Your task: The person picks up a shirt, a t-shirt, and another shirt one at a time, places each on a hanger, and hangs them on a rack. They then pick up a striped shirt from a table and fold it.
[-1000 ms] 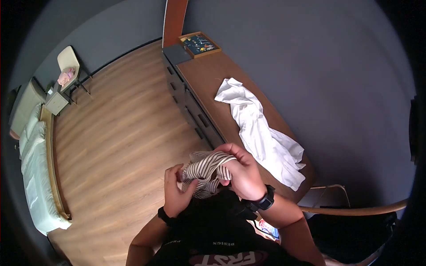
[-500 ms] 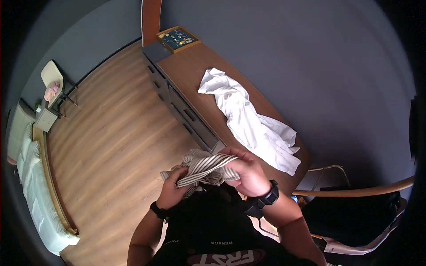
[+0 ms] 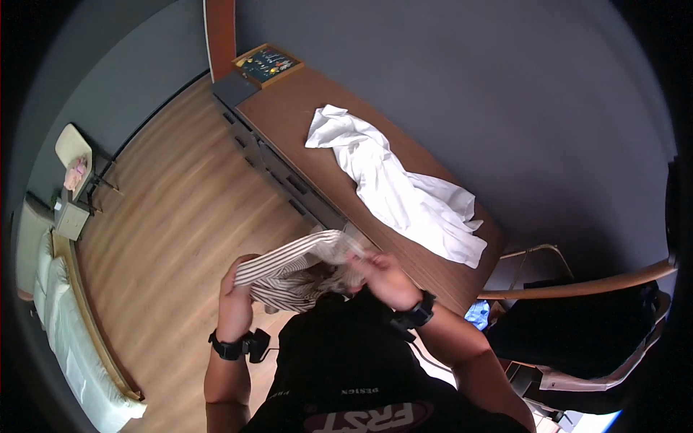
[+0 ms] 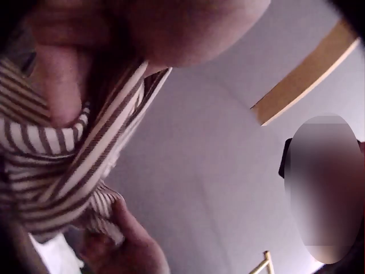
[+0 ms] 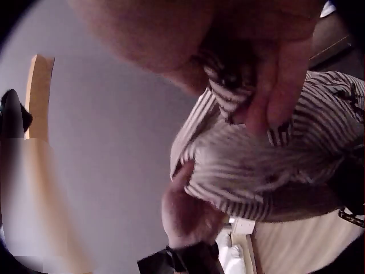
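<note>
A brown-and-white striped cloth [image 3: 289, 274] is stretched between my two hands in front of my body. At its left end, my left hand [image 3: 234, 307] grips the edge with the thumb on top. My right hand [image 3: 392, 281] pinches the other end, slightly blurred in the head view. From the left wrist, the cloth [image 4: 63, 171] appears twisted, with folds crossing below a finger. The right wrist view shows a bunched bit of fabric [image 5: 228, 94] between thumb and fingers, the rest hanging loose. A white crumpled cloth [image 3: 390, 191] lies on the brown-topped cabinet beyond my hands.
The long cabinet [image 3: 339, 90] runs along the grey wall, with a framed board [image 3: 267, 65] at its far end. To the right stands a chair with a curved wooden back [image 3: 577, 291] and dark cloth. A bed [image 3: 86, 361] and a pale chair [image 3: 73, 148] are far left.
My hands have moved apart, the left one going left, and the bunched striped cloth is now spread between them. The head view has turned, so the cabinet appears farther left.
</note>
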Action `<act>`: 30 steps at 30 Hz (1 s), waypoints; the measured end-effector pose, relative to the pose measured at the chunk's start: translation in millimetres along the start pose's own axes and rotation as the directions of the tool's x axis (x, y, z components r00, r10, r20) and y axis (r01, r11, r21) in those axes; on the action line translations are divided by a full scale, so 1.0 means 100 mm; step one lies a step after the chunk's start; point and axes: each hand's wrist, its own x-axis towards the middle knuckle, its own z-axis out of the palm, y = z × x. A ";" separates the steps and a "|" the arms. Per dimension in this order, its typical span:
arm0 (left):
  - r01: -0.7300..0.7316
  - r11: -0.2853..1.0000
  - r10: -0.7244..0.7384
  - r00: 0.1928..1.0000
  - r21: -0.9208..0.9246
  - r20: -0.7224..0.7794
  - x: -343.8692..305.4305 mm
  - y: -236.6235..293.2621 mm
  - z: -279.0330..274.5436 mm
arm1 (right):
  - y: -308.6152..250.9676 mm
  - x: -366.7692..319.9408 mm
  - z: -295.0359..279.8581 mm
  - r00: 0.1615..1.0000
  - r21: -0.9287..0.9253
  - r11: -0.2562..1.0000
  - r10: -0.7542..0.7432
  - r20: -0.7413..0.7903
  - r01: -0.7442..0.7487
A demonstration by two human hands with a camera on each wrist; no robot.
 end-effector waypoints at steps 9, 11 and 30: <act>-0.031 0.999 0.050 0.844 -0.044 0.534 -0.13 0.31 0.40 | -0.06 -0.08 0.41 0.863 -0.476 0.722 -0.388 0.324 0.503; -0.231 0.970 0.174 0.878 0.078 0.445 0.03 0.21 0.17 | -0.13 -0.07 0.39 0.833 -0.438 0.709 -0.454 0.316 0.552; 0.056 0.901 -0.199 0.934 -0.430 -0.297 -0.61 -1.04 -0.50 | 0.38 1.30 -1.12 0.945 -0.931 0.348 -0.327 -0.013 0.108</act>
